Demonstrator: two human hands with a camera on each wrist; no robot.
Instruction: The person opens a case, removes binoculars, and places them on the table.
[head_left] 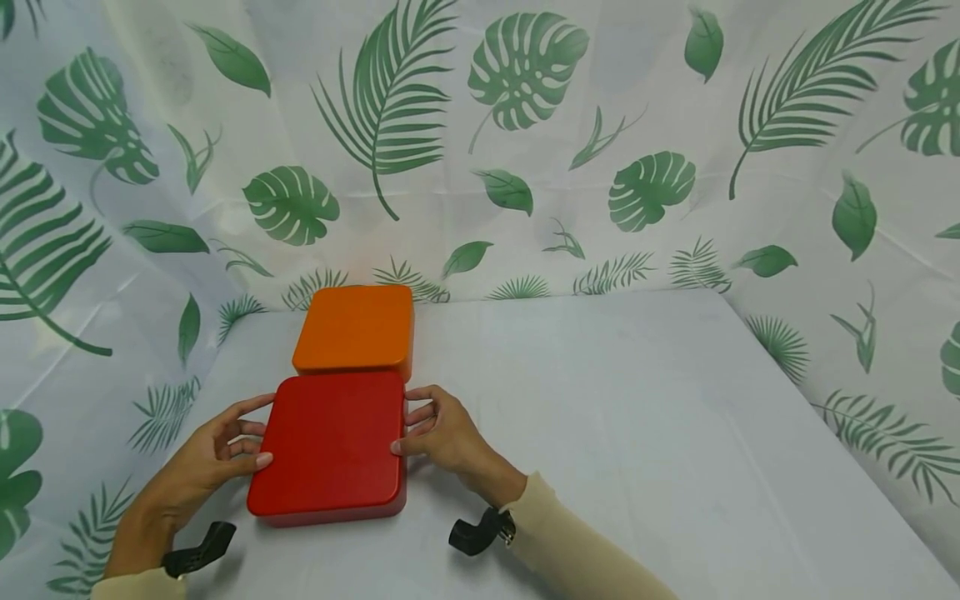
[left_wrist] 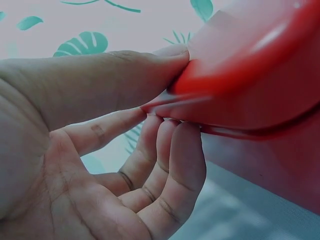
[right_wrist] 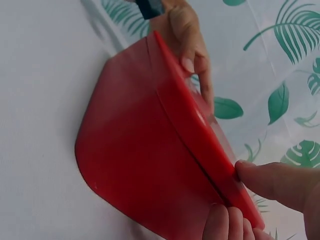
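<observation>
A red box with a fitted lid [head_left: 330, 446] sits on the white table, its seam showing in the right wrist view. My left hand [head_left: 213, 446] grips the lid's left edge, thumb on top and fingertips under the rim at the seam. On the opposite side my right hand [head_left: 442, 433] pinches the lid's right edge, thumb above and fingers curled below the rim. In the right wrist view the red lid [right_wrist: 200, 135] rests on the box body [right_wrist: 135, 145]. Behind it lies an orange box [head_left: 356, 329], close against the red one.
The white table [head_left: 600, 450] extends to the right of both boxes. A leaf-printed curtain [head_left: 555, 192] rises along its back and sides. Black wrist mounts [head_left: 198, 550] hang below the wrists, near the tabletop.
</observation>
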